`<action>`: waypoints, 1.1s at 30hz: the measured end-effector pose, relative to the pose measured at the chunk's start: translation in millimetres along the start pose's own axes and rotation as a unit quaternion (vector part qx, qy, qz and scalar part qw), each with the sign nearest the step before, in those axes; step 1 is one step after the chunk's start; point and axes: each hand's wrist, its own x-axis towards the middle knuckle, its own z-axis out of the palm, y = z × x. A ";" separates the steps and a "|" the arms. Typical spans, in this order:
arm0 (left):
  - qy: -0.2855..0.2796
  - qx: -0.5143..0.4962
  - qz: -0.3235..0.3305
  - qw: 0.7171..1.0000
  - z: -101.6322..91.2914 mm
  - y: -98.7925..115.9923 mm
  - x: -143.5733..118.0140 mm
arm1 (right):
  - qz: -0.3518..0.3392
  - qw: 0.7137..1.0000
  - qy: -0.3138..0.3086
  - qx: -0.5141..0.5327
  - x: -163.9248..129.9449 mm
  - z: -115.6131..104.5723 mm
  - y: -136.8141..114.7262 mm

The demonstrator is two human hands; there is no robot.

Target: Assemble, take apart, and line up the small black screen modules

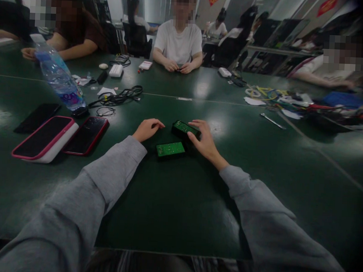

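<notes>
On the dark green table [172,215], your right hand [205,144] pinches the far circuit board [185,128] at its right end; the near circuit board [170,148] lies crosswise between your hands, your left hand [146,129] resting loosely curled, empty, beside it

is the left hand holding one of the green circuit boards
No, the left hand rests on the table beside the circuit boards.

Dim scene, overhead glare on table [201,88] (edges warped, blurred).
</notes>
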 end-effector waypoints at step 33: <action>0.017 -0.072 -0.008 0.997 0.9 0.7 -0.8 | 0.097 0.983 -0.036 0.154 0.2 5.6 15.7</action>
